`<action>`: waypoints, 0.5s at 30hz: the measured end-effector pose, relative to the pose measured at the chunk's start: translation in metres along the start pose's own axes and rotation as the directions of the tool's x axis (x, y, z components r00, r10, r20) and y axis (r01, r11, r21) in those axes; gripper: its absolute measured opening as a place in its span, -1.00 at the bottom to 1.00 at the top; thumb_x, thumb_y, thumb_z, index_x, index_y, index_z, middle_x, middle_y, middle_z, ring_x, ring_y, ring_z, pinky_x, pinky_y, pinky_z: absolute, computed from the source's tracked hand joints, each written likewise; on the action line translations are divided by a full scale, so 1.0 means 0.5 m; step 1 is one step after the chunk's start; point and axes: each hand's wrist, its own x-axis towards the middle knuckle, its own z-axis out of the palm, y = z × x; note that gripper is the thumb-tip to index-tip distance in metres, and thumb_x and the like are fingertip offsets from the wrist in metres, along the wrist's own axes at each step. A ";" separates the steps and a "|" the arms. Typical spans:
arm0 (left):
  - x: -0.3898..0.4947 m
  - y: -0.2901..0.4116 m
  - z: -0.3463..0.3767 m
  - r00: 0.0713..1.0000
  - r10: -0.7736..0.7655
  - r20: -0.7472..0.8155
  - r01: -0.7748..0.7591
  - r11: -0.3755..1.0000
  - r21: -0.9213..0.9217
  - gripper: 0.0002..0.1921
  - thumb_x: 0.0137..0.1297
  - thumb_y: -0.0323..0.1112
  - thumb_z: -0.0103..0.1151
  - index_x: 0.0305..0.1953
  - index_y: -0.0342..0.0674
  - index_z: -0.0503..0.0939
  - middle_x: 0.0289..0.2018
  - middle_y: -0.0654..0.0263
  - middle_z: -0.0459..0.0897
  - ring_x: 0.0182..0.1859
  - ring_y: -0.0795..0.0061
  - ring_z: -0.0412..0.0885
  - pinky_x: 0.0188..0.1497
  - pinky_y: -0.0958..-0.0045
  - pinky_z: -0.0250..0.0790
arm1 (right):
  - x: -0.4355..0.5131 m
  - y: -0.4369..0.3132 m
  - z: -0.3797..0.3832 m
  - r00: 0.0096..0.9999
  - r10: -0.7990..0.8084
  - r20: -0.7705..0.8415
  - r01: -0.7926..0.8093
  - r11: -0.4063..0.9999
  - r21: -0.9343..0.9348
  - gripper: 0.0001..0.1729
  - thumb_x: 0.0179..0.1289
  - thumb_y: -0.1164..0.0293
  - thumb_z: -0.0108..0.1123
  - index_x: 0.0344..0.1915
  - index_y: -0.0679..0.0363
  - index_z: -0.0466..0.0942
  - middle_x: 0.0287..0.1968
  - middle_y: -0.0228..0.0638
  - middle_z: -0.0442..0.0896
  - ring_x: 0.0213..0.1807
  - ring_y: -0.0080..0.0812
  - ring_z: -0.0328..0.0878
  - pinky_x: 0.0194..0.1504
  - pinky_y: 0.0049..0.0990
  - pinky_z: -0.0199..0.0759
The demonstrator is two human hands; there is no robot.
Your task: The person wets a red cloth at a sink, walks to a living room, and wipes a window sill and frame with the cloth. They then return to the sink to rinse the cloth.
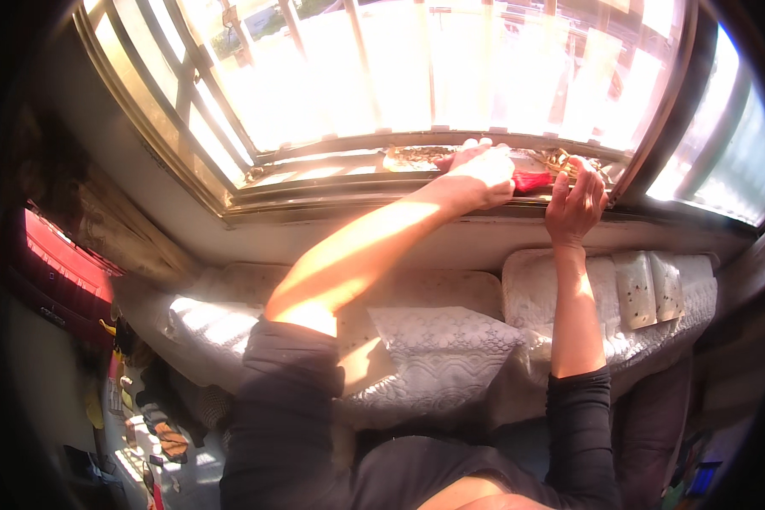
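Observation:
My left hand (481,175) reaches over the lower frame of a window, its fingers bent over the sill. A bright red tufted thing (531,182), possibly brush bristles, sticks out at the right of this hand; whether the fingers grip it cannot be made out. My right hand (577,194) rests at the right part of the window frame (357,191), fingers spread and pointing up, beside dry brown debris (558,159). More dry debris (421,156) lies along the outer sill, left of my left hand. Glare hides some detail around the fingers.
Vertical bars (430,70) stand outside the window. Below it is a sofa (421,287) with white lace covers (446,338). Two small patterned sheets or packets (650,290) lie on its right part. At the far left are a red panel (67,255) and shoes (169,440) on the floor.

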 end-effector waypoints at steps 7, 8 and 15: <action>-0.216 -0.227 -0.044 0.990 -0.029 0.140 0.007 0.988 0.154 -0.69 0.15 -0.40 0.10 -0.05 -0.23 0.62 -0.05 0.16 0.60 0.11 0.16 0.51 0.11 0.08 0.32 | 0.003 -0.008 -0.004 1.000 -0.016 -0.027 0.016 1.000 -0.009 -0.67 0.36 0.23 0.04 0.04 0.09 0.54 -0.08 -0.31 0.62 0.12 -0.21 0.48 0.18 -0.22 0.17; -0.256 -0.261 -0.052 0.988 -0.039 0.149 0.007 0.978 0.210 -0.70 0.14 -0.41 0.10 -0.07 -0.22 0.63 -0.04 0.19 0.61 0.13 0.21 0.51 0.13 0.11 0.33 | 0.001 -0.006 -0.001 0.999 -0.009 -0.032 0.009 1.000 -0.007 -0.68 0.36 0.23 0.05 0.03 0.07 0.55 -0.07 -0.31 0.63 0.12 -0.22 0.48 0.18 -0.22 0.18; -0.382 -0.361 -0.162 0.949 -0.315 0.023 0.220 0.713 0.665 -0.71 0.13 -0.35 0.22 -0.07 -0.01 0.67 0.04 0.25 0.53 0.14 0.14 0.49 0.29 0.22 0.25 | -0.003 0.012 0.005 0.997 -0.078 -0.001 0.078 0.994 -0.074 -0.67 0.35 0.24 0.04 0.04 0.06 0.55 -0.06 -0.37 0.64 0.12 -0.25 0.50 0.20 -0.24 0.20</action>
